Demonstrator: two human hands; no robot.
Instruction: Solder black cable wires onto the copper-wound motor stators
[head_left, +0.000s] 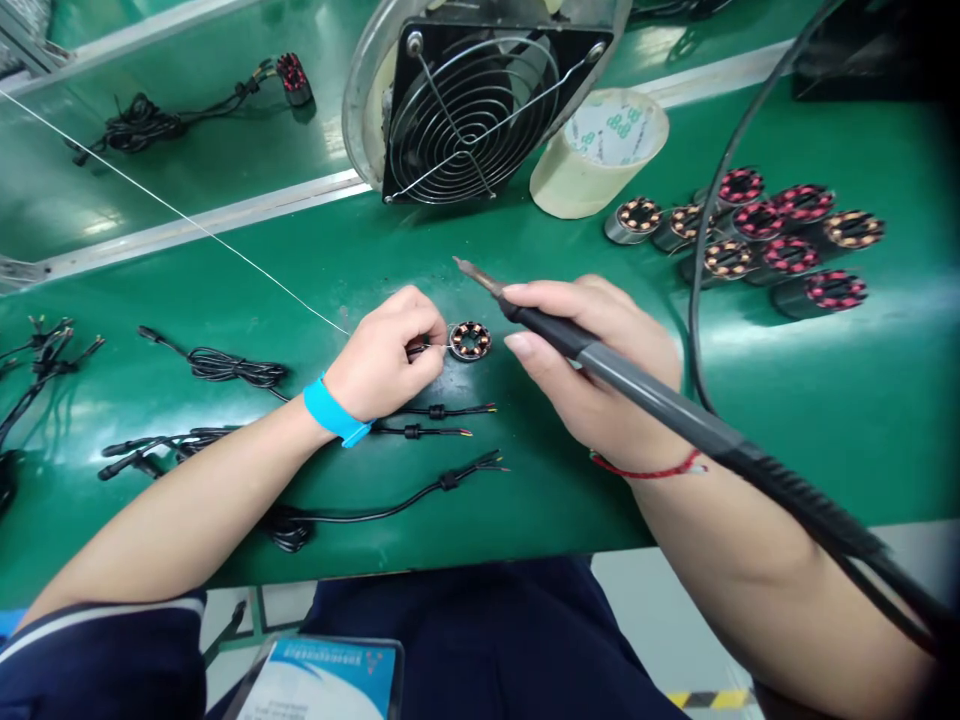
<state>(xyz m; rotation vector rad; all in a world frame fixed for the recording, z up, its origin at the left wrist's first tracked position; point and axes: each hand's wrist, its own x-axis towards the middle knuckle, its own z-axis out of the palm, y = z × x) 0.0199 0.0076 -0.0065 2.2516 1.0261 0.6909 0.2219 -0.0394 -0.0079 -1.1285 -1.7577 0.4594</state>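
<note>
My right hand grips a soldering iron like a pen, its tip up and to the right of a small motor stator and apart from it. That stator stands on the green bench, its copper windings facing up. Close against its left side, my left hand is closed in a pinch on thin solder wire, which runs in from the upper left. A dark lead also shows between these fingers, though its far end is hidden. A blue band circles my left wrist.
Several black cables lie below my left hand. A fan and a tape roll stand behind. Several stators are grouped at right, beside the iron's hanging cord. A wired stator lies on the back ledge.
</note>
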